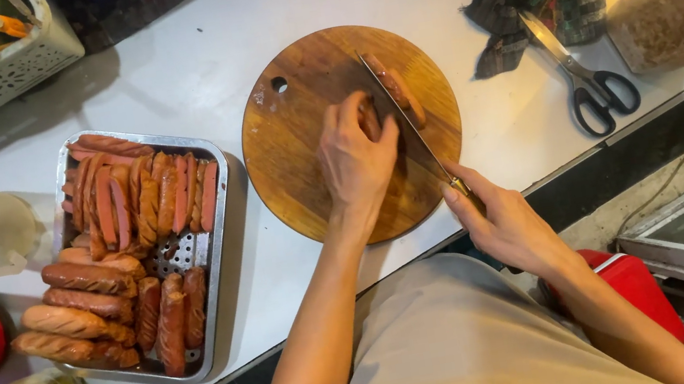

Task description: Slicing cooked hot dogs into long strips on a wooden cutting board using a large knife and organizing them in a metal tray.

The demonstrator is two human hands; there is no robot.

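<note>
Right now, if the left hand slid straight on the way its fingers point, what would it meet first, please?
The left hand points up the round cutting board; its fingertips already rest on the sausage beside the knife. Beyond that, probably the board's far rim.

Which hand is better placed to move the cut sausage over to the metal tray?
Probably the left hand: it already rests on the sausage on the cutting board, on the side nearer the tray. The right hand grips the knife.
</note>
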